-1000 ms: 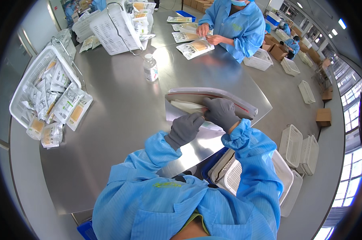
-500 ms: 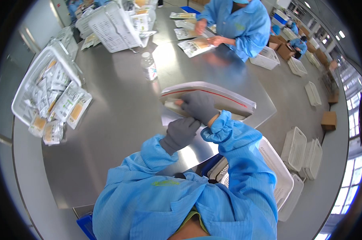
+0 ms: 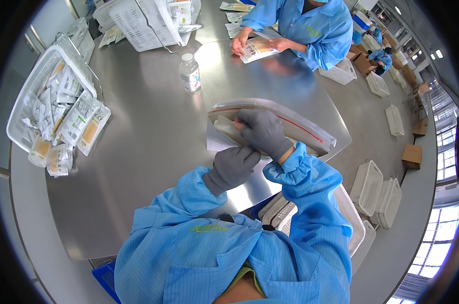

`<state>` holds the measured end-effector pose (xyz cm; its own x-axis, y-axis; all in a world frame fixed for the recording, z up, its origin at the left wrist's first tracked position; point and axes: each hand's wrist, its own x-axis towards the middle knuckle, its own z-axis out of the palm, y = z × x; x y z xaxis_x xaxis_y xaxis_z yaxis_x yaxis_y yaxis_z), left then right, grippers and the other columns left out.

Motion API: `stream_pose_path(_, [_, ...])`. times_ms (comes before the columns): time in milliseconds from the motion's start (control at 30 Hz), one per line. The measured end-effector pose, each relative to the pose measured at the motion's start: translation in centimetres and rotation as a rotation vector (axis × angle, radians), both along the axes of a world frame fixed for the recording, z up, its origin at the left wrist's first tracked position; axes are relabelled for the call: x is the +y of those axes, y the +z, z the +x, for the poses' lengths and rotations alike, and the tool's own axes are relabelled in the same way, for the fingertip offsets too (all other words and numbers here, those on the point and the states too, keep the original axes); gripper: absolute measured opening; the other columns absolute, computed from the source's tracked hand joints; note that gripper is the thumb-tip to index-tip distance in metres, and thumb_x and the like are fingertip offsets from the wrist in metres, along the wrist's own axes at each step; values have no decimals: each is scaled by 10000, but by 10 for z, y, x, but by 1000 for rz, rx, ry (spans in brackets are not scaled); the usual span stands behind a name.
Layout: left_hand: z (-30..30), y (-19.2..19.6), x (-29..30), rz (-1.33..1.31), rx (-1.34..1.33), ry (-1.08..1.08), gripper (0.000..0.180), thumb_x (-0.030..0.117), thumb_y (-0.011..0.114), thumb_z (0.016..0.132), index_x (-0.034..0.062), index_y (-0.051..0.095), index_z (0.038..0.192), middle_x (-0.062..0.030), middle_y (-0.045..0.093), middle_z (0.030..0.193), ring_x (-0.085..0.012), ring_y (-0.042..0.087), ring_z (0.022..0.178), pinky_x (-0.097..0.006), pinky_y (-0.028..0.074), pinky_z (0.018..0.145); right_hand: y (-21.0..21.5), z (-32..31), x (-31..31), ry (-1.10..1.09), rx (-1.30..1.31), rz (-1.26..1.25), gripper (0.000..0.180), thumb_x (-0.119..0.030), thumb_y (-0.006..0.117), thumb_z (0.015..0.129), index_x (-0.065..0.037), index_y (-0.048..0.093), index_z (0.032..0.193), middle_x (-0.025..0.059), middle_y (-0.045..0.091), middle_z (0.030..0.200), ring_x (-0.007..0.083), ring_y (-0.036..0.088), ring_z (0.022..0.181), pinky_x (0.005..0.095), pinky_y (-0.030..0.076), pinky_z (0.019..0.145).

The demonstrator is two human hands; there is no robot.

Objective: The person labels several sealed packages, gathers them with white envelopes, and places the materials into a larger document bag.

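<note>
Both my hands wear grey gloves and meet at a white open-topped container (image 3: pixel 290 112) with a red line along its inner far wall; I cannot tell whether it is a box or a bag. My right hand (image 3: pixel 266 133) is closed over its opening, a bare fingertip showing beside a pale sheet or flap (image 3: pixel 224 124). My left hand (image 3: pixel 232 166) is curled just nearer to me, against the container's near side and close to my right wrist. What either hand grips is hidden by the fingers. A clear bottle (image 3: pixel 190 74) stands upright beyond them on the metal table (image 3: pixel 133 167).
At the left a white basket (image 3: pixel 24 109) holds several packets (image 3: pixel 82 119), some spilling over its rim. Another white basket (image 3: pixel 138 25) lies tilted at the back. Across the table a co-worker (image 3: pixel 303 33) handles a flat packet (image 3: pixel 257 49). White crates (image 3: pixel 367 187) stand on the floor at right.
The view has shifted slightly. My right hand has moved a little rightward with the container. The co-worker's hands now hold the packet at both ends, nearer that person's left hand.
</note>
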<state>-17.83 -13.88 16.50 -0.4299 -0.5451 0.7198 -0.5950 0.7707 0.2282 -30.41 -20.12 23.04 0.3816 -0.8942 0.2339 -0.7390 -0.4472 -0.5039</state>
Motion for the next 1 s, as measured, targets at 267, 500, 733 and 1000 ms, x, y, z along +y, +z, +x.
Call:
stream_pose_path(267, [3,-3,-2,2,6,-16,271,167,678,699,98,643,958,-42,591,805,-178,606,627,-301,486,512,-4,-5,-12,56,3,-5,190,-154,607,777,-107,631,960,137,638,748,348,623,727,450,490,646])
stream_pose_path(500, [1,-5,0,6,15,-35,316,163,684,667,80,633,967,-59,624,907,-187,627,671,-302,504,540,-10,-8,-13,88,251,-143,241,-120,605,751,-142,618,991,65,661,735,310,647,690,438,491,607])
stream_pose_path(733, [4,-4,2,42,1,-57,326,165,687,662,78,634,972,-58,622,912,-192,628,686,-316,508,552,-10,-2,-19,103,252,-135,146,-180,652,726,-151,656,869,65,650,699,299,645,666,437,473,566])
stream_pose_path(1000, [4,-1,-6,99,-85,-27,259,182,685,688,92,643,927,-45,589,810,-225,605,656,-348,486,541,7,-1,-8,39,277,-36,180,-261,680,730,-194,684,897,88,645,717,298,643,682,441,475,582])
